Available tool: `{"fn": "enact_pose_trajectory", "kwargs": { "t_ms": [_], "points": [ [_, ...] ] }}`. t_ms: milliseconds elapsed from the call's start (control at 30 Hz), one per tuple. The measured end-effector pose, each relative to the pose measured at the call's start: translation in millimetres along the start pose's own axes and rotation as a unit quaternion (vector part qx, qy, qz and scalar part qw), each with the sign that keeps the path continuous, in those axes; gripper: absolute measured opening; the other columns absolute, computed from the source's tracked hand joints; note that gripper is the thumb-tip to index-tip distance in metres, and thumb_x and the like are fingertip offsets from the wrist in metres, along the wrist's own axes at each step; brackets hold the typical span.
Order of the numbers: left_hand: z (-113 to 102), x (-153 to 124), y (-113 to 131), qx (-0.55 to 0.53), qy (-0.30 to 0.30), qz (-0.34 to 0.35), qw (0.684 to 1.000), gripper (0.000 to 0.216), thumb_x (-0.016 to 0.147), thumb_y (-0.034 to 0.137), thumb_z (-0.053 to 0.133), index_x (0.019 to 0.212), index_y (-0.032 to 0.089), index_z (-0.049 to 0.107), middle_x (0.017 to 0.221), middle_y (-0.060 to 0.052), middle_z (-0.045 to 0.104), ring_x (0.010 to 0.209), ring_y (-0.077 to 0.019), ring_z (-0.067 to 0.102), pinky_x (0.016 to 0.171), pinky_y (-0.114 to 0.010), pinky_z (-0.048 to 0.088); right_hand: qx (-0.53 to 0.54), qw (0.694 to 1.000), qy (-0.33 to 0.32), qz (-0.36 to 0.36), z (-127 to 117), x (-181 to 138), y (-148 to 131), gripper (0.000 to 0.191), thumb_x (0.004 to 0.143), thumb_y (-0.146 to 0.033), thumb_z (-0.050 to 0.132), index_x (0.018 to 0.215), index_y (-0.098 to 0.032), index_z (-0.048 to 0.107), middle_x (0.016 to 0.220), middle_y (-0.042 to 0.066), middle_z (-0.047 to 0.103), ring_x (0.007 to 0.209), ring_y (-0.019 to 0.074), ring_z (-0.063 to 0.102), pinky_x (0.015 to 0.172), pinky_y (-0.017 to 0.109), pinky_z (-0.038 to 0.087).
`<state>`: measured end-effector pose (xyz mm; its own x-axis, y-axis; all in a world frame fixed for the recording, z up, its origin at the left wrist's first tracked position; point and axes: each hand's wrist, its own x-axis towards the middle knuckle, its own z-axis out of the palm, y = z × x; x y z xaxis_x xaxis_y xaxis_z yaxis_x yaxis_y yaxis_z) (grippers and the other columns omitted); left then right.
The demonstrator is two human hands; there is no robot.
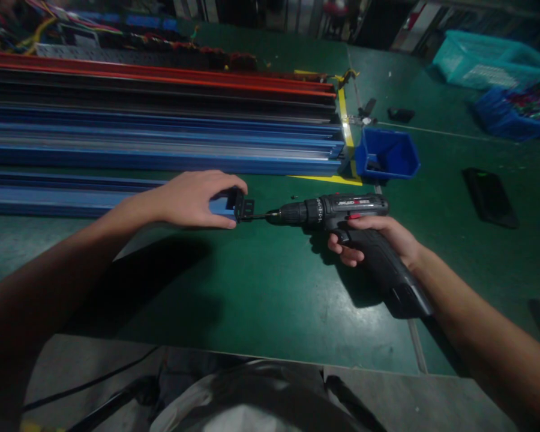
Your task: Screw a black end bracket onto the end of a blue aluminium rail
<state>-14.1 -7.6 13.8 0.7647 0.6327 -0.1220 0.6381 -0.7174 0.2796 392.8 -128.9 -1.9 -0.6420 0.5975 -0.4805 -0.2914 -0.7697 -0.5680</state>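
Note:
My right hand (378,240) is wrapped round the grip of a black cordless drill (346,207), which points left. The long bit (261,215) in its chuck reaches to a small black end cap (243,207) on the end of a blue metal channel (72,198). My left hand (202,198) grips that channel's end, thumb on the near side and fingers over the far side, close to the cap. Whether the bit's tip touches a screw there is too small to tell.
Several blue, black and red channels (162,162) lie side by side behind. A blue bin (389,153) stands at their right end. Farther right are a dark phone-like slab (490,197), a teal basket (490,60) and another blue bin (517,114). Wires (40,36) lie at the back left.

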Motion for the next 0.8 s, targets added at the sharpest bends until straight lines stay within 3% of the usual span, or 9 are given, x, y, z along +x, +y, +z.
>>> {"fn": "enact_pose_trajectory", "kwargs": {
  "t_ms": [800],
  "points": [
    [-2.2, 1.2, 2.2, 0.009, -0.005, -0.013, 1.000, 0.078, 0.085, 0.076, 0.066, 0.148, 0.029, 0.060, 0.145, -0.010, 0.070, 0.128, -0.0347, 0.066, 0.106, -0.043, 0.049, -0.010, 1.000, 0.015, 0.006, 0.5, 0.5, -1.8, 0.028, 0.097, -0.032, 0.070, 0.109, -0.007, 0.073, 0.094, 0.012, 0.076, 0.063, 0.0128, 0.057, 0.068, 0.030, 0.057]
  ]
}}
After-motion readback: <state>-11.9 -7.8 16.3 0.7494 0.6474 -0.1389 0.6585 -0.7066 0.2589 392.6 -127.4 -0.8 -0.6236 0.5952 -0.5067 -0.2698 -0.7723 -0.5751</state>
